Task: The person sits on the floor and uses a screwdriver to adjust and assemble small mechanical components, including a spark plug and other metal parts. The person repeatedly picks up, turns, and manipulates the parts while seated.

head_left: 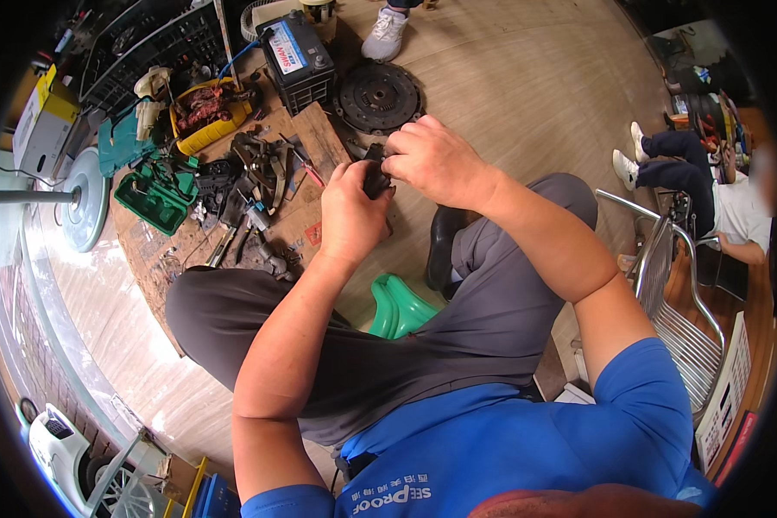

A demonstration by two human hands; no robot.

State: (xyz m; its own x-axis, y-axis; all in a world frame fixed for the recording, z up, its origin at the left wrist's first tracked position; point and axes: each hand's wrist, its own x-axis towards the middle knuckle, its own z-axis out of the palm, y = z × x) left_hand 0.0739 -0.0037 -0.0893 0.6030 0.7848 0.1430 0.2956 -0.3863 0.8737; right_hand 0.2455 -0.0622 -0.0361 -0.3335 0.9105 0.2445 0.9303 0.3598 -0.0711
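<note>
My left hand (352, 213) and my right hand (434, 160) meet in front of me and both grip a small black part (375, 175), most of it hidden by my fingers. I sit on a green stool (397, 306) with my knees apart, in grey trousers and a blue shirt. Just past my hands, a round metal clutch disc (378, 95) lies on the wooden floor. Left of my hands, a sheet of cardboard (168, 250) carries scattered dark metal parts and tools (255, 186).
A black car battery (298, 56) stands beyond the cardboard, a yellow tray of parts (207, 112) and green tool cases (155, 194) to its left. A metal chair (678, 293) is at my right. Another person sits at far right (734, 207); someone's white shoe (384, 34) is ahead.
</note>
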